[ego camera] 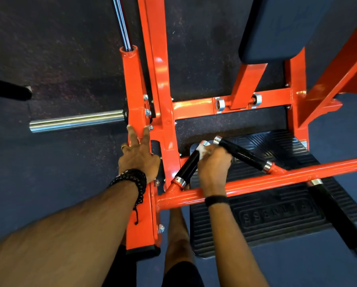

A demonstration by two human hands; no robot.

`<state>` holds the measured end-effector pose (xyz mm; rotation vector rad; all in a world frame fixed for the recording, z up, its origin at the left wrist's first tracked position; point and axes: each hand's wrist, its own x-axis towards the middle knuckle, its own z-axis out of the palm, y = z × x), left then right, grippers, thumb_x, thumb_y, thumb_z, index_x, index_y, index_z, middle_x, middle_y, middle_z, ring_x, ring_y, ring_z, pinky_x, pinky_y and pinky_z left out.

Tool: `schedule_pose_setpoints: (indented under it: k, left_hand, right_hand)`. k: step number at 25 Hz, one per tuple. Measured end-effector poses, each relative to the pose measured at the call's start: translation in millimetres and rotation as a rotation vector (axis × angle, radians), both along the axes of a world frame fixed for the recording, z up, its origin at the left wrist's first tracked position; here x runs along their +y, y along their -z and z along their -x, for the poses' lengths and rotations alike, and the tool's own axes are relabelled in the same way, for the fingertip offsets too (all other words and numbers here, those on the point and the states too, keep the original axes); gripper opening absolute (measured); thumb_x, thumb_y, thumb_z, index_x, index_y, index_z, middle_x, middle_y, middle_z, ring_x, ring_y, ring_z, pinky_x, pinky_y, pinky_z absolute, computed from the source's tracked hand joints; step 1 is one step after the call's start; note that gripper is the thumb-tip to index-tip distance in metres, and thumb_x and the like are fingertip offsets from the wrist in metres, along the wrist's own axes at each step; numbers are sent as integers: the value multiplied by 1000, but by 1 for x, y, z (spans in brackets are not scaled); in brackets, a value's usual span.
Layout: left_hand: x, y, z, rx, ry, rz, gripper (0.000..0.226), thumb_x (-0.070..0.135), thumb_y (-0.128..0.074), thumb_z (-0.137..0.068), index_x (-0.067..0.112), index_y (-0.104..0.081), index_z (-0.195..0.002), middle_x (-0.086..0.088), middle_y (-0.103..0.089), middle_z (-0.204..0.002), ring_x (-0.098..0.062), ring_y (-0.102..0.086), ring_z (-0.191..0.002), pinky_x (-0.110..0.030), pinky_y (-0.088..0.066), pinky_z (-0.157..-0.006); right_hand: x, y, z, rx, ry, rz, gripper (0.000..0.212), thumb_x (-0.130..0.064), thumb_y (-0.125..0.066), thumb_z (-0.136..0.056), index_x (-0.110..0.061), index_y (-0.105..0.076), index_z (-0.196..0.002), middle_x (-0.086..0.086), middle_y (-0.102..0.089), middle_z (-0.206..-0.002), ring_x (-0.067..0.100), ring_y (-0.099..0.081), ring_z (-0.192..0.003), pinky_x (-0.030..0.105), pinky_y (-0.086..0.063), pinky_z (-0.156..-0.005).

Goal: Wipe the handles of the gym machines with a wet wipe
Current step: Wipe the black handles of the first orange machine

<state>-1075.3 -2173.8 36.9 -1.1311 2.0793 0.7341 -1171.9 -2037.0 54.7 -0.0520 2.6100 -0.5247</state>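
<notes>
While the right hand [213, 164] curls round the upper end of a black handle [189, 166], its fingers [214, 151] press a white wipe [201, 151] against the grip, close under the handle's chrome end cap. Only a small crumpled patch of the wipe shows, just left of the knuckles; the remainder is hidden inside the hand. The handle slants down and to the left from those fingers to a chrome collar, where it joins an orange crossbar [277, 179] that passes under the right wrist. A black band [216, 200] sits on that wrist.

Just right of the right fingers, a second handle [242, 155] angles away to the right and down to its own collar on the same crossbar. Further right and lower, a third handle [337, 216] runs toward the bottom right corner, its end blurred.

The left hand [138, 156] lies flat on an orange arm [135, 83] of the machine, fingers [132, 135] straight and spread, gripping nothing; they point up along the arm. Dark beaded bracelets [133, 180] circle the left wrist, and a ring shows on one finger. Left of those fingertips, a chrome peg [76, 121] sticks out sideways from the arm.

Below the right hand lies a ribbed black footplate [277, 216] with raised lettering too unclear to read. Above and right of the right fingers a dark pad [287, 27] sits on the orange frame. The floor [49, 48] is dark speckled rubber. A bare leg shows between the forearms.
</notes>
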Motion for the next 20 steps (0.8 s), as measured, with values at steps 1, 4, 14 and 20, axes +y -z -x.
schedule_pose_setpoints:
  k: [1, 4, 14, 20]
  left_hand:
    - [0, 0, 0, 0, -3, 0, 82, 31, -53, -94, 35, 0, -156, -3, 17, -164, -44, -24, -141, -54, -45, -98]
    - [0, 0, 0, -2, 10, 2, 82, 30, -52, -95, 35, 2, -156, -3, 19, -164, -44, -24, -141, -55, -47, -96]
    - [0, 1, 1, -15, 8, 1, 82, 29, -51, -94, 35, 3, -156, -3, 19, -164, -46, -21, -142, -56, -44, -98]
    - [0, 1, 0, -16, 23, 3, 82, 29, -50, -95, 35, 4, -156, -4, 19, -163, -46, -23, -142, -55, -46, -97]
  right_hand:
    - [0, 4, 12, -23, 56, 5, 10, 1, -61, -87, 0, -71, -84, 17, -70, -82, 30, -69, -79, 28, -50, -67]
    - [2, -12, -12, -90, -17, -33, 13, 7, -59, -84, -1, -67, -78, 14, -69, -79, 24, -67, -74, 25, -46, -62]
    - [4, 4, 19, -163, 337, 123, 19, 15, -54, -85, 5, -66, -73, 5, -61, -65, 4, -50, -53, 8, -41, -50]
    - [9, 0, 3, -374, 339, 132, 23, 10, -50, -83, -5, -55, -66, 6, -55, -63, 16, -55, -56, 27, -51, -53]
